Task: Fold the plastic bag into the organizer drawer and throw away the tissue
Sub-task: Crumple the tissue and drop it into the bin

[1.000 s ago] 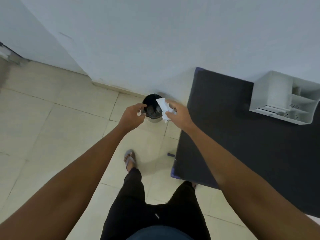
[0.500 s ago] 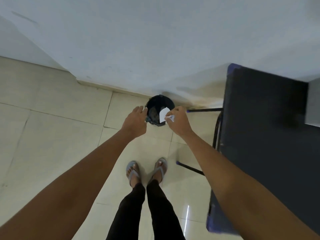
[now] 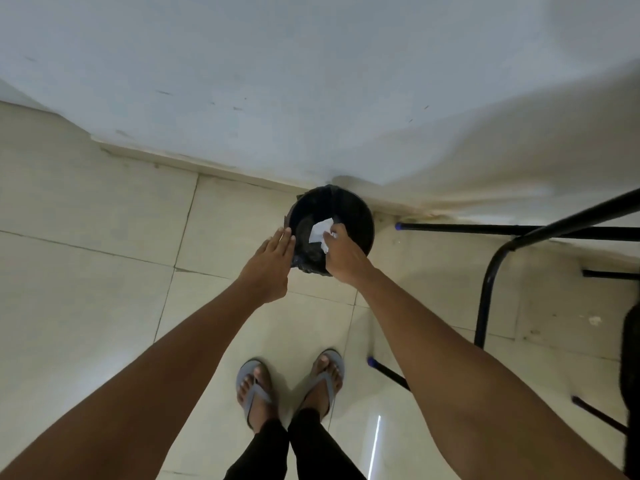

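A small black bin [image 3: 346, 209] lined with a dark bag stands on the floor against the wall. My right hand [image 3: 344, 256] is over the bin's mouth, pinching a crumpled white tissue [image 3: 320, 232] that hangs inside the rim. My left hand [image 3: 272, 263] reaches flat toward the bin's left edge, fingers straight and together, holding nothing. The plastic bag and the organizer drawer are out of view.
Black metal table legs [image 3: 491, 271] with blue caps stand to the right of the bin. My feet in grey sandals [image 3: 291, 382] rest on pale floor tiles [image 3: 86, 306]. A white wall [image 3: 311, 81] runs behind the bin.
The view has tilted down and closed in on the bin; the tabletop and organizer left the frame. My right hand carried the tissue lower into the bin's mouth.
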